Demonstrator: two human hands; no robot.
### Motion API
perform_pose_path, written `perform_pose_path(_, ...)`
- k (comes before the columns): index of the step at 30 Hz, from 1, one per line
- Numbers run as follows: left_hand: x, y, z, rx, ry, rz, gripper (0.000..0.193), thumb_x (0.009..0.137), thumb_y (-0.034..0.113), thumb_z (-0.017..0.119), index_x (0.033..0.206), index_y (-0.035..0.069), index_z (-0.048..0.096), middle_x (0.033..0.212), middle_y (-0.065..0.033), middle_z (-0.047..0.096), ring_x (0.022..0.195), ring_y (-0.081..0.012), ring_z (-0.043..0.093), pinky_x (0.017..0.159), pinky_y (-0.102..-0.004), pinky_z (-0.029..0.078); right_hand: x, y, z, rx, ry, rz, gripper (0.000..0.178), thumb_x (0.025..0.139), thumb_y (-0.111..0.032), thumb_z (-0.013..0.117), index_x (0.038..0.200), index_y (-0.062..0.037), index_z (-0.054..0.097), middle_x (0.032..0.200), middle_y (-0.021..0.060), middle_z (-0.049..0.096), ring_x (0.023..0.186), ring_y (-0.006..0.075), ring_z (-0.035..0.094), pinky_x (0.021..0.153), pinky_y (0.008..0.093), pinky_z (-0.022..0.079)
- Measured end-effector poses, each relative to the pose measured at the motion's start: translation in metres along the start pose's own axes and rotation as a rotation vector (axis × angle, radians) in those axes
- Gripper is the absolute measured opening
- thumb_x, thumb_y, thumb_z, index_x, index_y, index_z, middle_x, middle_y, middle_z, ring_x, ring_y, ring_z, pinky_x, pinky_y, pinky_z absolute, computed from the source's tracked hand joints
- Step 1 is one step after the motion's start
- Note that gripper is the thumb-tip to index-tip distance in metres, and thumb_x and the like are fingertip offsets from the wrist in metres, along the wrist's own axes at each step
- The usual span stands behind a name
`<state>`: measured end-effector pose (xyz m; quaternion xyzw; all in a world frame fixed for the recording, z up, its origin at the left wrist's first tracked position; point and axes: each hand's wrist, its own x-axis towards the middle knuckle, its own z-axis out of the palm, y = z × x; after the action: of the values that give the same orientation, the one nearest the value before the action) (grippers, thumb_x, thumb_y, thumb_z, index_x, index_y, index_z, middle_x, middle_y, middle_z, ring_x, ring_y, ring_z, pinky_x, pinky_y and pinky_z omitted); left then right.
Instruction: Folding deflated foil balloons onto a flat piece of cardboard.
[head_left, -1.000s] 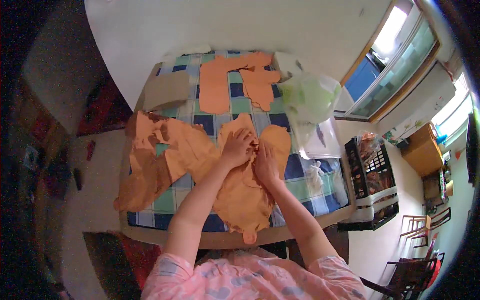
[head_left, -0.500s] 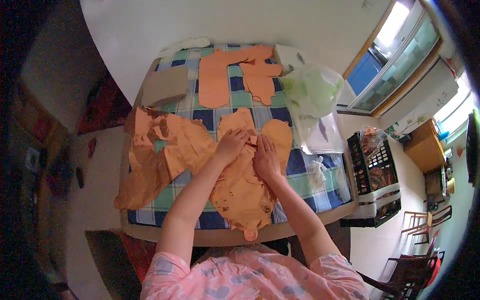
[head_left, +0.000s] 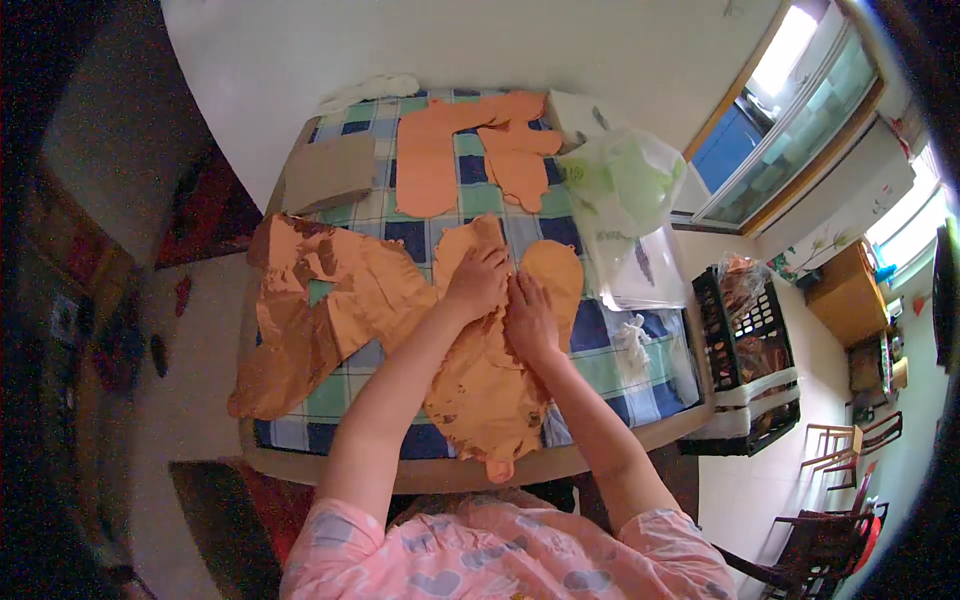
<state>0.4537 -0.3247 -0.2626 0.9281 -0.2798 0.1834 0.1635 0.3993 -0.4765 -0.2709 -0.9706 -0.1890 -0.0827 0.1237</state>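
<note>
Fingers point(head_left: 494, 264) of my left hand point(head_left: 472, 288) slightly bent, my right hand point(head_left: 531, 322) flatter, pinching or not I cannot tell | under my 2 hands: orange-gold foil piece point(head_left: 490, 390), shiny, crinkled, round-lobed, on checked cloth point(head_left: 335, 395) | left: creased foil sheet point(head_left: 385, 285) | beyond: smoother orange shape point(head_left: 427, 170)

we see a table point(head_left: 330, 474) spread with a plaid cloth point(head_left: 588, 335) in blue, green and white. nearest us lies a crinkled copper-coloured foil piece point(head_left: 485, 400), its rounded tip lapping onto the table's beige rim. to its left we find a creased foil piece point(head_left: 370, 285), and farther back flat orange foil point(head_left: 427, 170). we have a grey-brown packet point(head_left: 332, 170) at far left; on the right, a clear-and-green plastic bag point(head_left: 630, 185), whitish sheets point(head_left: 640, 283) and a crumpled white scrap point(head_left: 633, 341).
</note>
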Motion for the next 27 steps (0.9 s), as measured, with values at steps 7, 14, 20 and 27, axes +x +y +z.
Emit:
perform_pose_path(7,0.016,-0.015,0.031,0.102,-0.122,-0.210,0.043,0.091,0.026,0.045,0.128,0.005,0.049,0.139,-0.0101,0.043,0.131,-0.0246,0.035,0.106,-0.0501,0.028,0.002,-0.002,0.004,-0.010,-0.095,0.030,0.053,0.091,-0.020,0.039,0.140,-0.0019,0.034,0.149,0.0128,0.027,0.139,0.0303,0.019,0.112,0.0471,0.016)
perform_pose_path(14,-0.006,0.013,0.021,0.139,-0.141,-0.313,0.050,0.095,0.030,0.038,0.139,0.006,0.035,0.146,-0.0114,0.033,0.136,-0.0283,0.027,0.110,-0.0529,0.020,-0.005,-0.005,0.001,-0.093,0.117,-0.057,0.050,0.083,-0.017,0.053,0.130,-0.0029,0.045,0.138,0.0158,0.042,0.131,0.0295,0.036,0.109,0.0465,0.026)
perform_pose_path(20,-0.045,0.044,0.017,0.046,-0.154,-0.322,0.048,0.095,0.027,0.037,0.138,0.006,0.037,0.146,-0.0113,0.033,0.137,-0.0285,0.025,0.111,-0.0514,0.017,-0.003,0.004,0.010,-0.125,0.110,-0.036,0.048,0.084,-0.016,0.052,0.130,-0.0025,0.045,0.137,0.0177,0.043,0.131,0.0303,0.036,0.110,0.0472,0.025)
perform_pose_path(27,-0.049,0.044,0.018,0.107,-0.115,-0.308,0.051,0.094,0.031,0.039,0.139,0.008,0.037,0.147,-0.0082,0.032,0.139,-0.0241,0.023,0.112,-0.0486,0.016,-0.026,0.046,-0.014,0.338,0.384,0.236,0.043,0.083,-0.019,0.058,0.122,-0.0032,0.048,0.114,0.0184,0.055,0.110,0.0362,0.049,0.092,0.0457,0.040)
